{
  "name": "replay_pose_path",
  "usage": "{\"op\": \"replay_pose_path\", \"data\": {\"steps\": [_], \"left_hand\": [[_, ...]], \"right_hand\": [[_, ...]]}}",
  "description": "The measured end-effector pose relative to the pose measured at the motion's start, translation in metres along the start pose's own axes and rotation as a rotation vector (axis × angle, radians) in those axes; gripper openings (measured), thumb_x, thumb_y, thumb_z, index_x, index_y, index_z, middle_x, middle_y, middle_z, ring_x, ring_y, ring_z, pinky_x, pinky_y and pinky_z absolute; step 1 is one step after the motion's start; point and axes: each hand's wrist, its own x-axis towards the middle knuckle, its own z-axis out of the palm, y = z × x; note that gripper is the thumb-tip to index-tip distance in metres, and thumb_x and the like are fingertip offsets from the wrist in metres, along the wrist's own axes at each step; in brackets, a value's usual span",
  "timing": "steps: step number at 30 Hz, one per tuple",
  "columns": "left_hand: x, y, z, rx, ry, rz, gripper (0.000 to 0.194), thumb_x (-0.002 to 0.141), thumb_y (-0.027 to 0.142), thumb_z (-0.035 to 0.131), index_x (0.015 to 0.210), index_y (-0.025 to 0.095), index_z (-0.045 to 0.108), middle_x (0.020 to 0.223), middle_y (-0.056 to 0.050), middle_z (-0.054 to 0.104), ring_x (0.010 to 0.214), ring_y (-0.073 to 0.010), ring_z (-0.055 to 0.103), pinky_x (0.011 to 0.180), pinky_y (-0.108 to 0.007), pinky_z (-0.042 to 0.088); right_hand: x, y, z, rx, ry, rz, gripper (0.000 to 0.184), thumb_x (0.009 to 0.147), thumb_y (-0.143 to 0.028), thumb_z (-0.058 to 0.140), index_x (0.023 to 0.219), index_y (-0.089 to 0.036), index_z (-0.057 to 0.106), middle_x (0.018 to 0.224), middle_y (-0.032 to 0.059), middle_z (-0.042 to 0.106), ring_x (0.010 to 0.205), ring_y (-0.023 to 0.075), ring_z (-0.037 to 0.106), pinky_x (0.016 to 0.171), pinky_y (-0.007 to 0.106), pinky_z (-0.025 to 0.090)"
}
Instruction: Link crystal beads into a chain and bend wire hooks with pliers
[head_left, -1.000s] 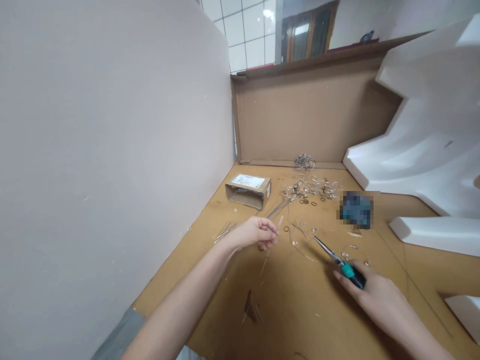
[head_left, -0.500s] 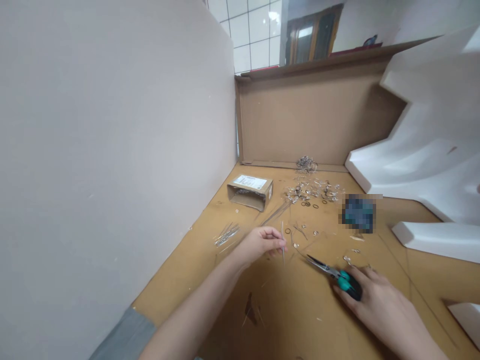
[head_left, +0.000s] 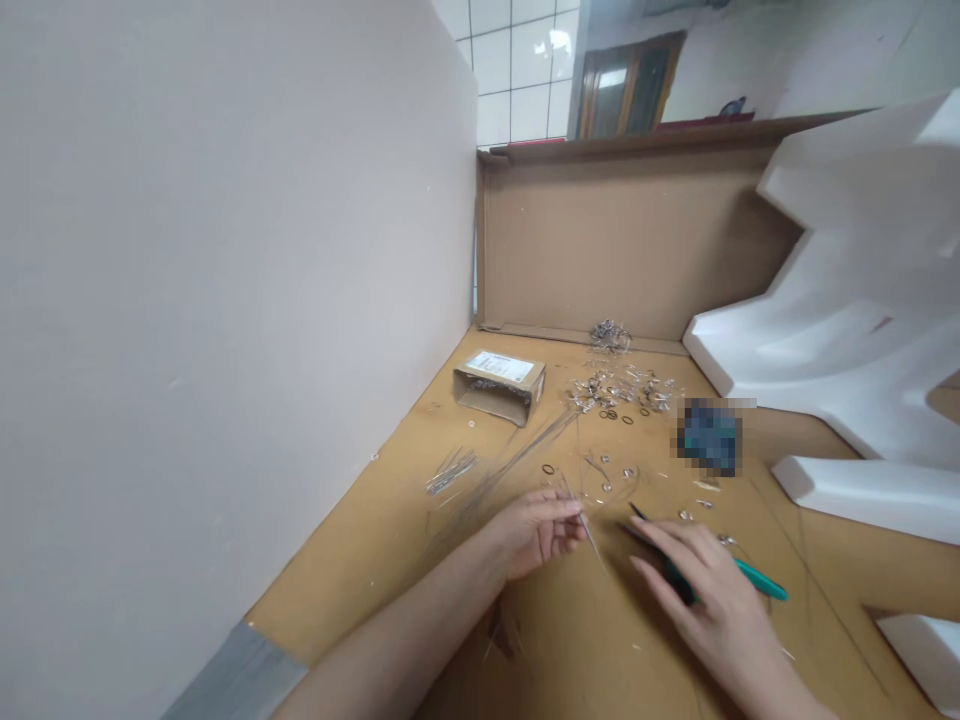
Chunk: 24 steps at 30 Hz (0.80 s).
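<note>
My left hand pinches a thin straight piece of wire between thumb and fingers, its lower end slanting to the right. To the right, my right hand is closed around needle-nose pliers. One teal handle sticks out past the fingers, the dark jaws point toward the wire without touching it, and the palm hides the middle. A dark ring lies just beyond my left hand. Small bent wire pieces are scattered beyond both hands.
A small open cardboard box stands at the back left. Cut wires lie before it. Piles of small metal parts sit at the back. A blurred dark object and white foam are on the right. A pale panel walls the left.
The pliers have turned in my right hand, so a teal handle now points right. My left hand has moved slightly nearer and right, and its wire has tilted from upright to slanting.
</note>
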Motion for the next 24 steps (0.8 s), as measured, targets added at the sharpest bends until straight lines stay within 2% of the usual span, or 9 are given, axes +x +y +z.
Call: {"op": "replay_pose_path", "data": {"steps": [5, 8, 10, 12, 14, 16, 20, 22, 24], "left_hand": [[-0.003, -0.015, 0.01, -0.077, -0.073, -0.111, 0.013, 0.067, 0.019, 0.066, 0.07, 0.009, 0.058, 0.058, 0.002, 0.058, 0.051, -0.0042, 0.056, 0.044, -0.012, 0.035], [-0.005, -0.019, 0.013, -0.134, -0.099, -0.146, 0.012, 0.069, 0.019, 0.064, 0.07, 0.01, 0.057, 0.056, 0.003, 0.057, 0.05, -0.0029, 0.055, 0.045, -0.011, 0.034], [-0.006, -0.019, 0.013, -0.096, -0.106, -0.176, 0.015, 0.071, 0.024, 0.062, 0.072, 0.01, 0.058, 0.059, 0.001, 0.058, 0.05, -0.0032, 0.054, 0.045, -0.012, 0.035], [-0.007, -0.016, 0.011, 0.069, -0.067, -0.201, 0.024, 0.073, 0.034, 0.059, 0.067, 0.011, 0.056, 0.055, 0.001, 0.056, 0.043, -0.004, 0.049, 0.042, -0.015, 0.033], [-0.009, -0.011, 0.009, 0.319, 0.018, -0.159, 0.033, 0.073, 0.043, 0.056, 0.059, 0.013, 0.052, 0.046, 0.004, 0.049, 0.035, -0.0043, 0.04, 0.037, -0.017, 0.027], [-0.011, -0.005, 0.008, 0.55, 0.111, -0.024, 0.034, 0.072, 0.044, 0.056, 0.057, 0.014, 0.051, 0.042, 0.006, 0.045, 0.034, -0.0045, 0.034, 0.036, -0.018, 0.025], [-0.012, -0.003, 0.01, 0.771, 0.176, 0.166, 0.02, 0.07, 0.033, 0.057, 0.072, 0.013, 0.061, 0.05, 0.005, 0.049, 0.042, -0.0064, 0.039, 0.044, -0.019, 0.032], [-0.011, -0.007, 0.011, 0.88, 0.169, 0.264, 0.015, 0.069, 0.024, 0.056, 0.074, 0.013, 0.064, 0.057, 0.003, 0.054, 0.051, -0.0078, 0.044, 0.051, -0.019, 0.035], [-0.009, -0.012, 0.011, 0.968, 0.173, 0.33, 0.013, 0.068, 0.019, 0.055, 0.072, 0.012, 0.066, 0.062, 0.001, 0.057, 0.057, -0.0088, 0.047, 0.056, -0.02, 0.036]], "right_hand": [[0.02, -0.027, 0.003, 0.258, 0.031, -0.243, 0.031, 0.081, -0.013, 0.051, 0.109, -0.024, 0.059, 0.09, 0.0079, 0.062, 0.081, 0.0181, 0.058, 0.067, 0.031, 0.049], [0.025, -0.03, 0.004, 0.316, 0.051, -0.291, 0.032, 0.08, -0.008, 0.051, 0.106, -0.024, 0.062, 0.085, 0.0084, 0.063, 0.078, 0.0183, 0.059, 0.064, 0.03, 0.049], [0.027, -0.028, -0.001, 0.354, 0.11, -0.232, 0.027, 0.079, -0.01, 0.052, 0.1, -0.022, 0.065, 0.084, 0.0081, 0.065, 0.076, 0.0178, 0.061, 0.064, 0.028, 0.05], [0.029, -0.025, -0.01, 0.373, 0.141, -0.06, 0.017, 0.079, -0.016, 0.055, 0.087, -0.022, 0.068, 0.081, 0.0063, 0.068, 0.073, 0.0169, 0.063, 0.064, 0.025, 0.052], [0.032, -0.02, -0.019, 0.373, 0.084, 0.153, 0.014, 0.079, -0.026, 0.056, 0.072, -0.022, 0.068, 0.073, 0.0037, 0.069, 0.067, 0.0162, 0.065, 0.062, 0.022, 0.052], [0.033, -0.016, -0.023, 0.367, -0.007, 0.292, 0.021, 0.078, -0.033, 0.056, 0.064, -0.022, 0.067, 0.067, 0.0025, 0.069, 0.062, 0.0165, 0.065, 0.06, 0.021, 0.052], [0.029, -0.014, -0.006, 0.369, -0.1, 0.305, 0.022, 0.078, -0.035, 0.055, 0.072, -0.021, 0.071, 0.074, 0.0051, 0.071, 0.067, 0.0194, 0.066, 0.064, 0.026, 0.052], [0.025, -0.015, 0.005, 0.401, -0.168, 0.275, 0.021, 0.079, -0.032, 0.053, 0.076, -0.022, 0.071, 0.076, 0.0055, 0.071, 0.069, 0.0202, 0.065, 0.065, 0.028, 0.051], [0.024, -0.017, 0.01, 0.459, -0.197, 0.309, 0.02, 0.078, -0.032, 0.054, 0.075, -0.023, 0.072, 0.077, 0.0056, 0.071, 0.07, 0.0207, 0.065, 0.067, 0.029, 0.05]]}}
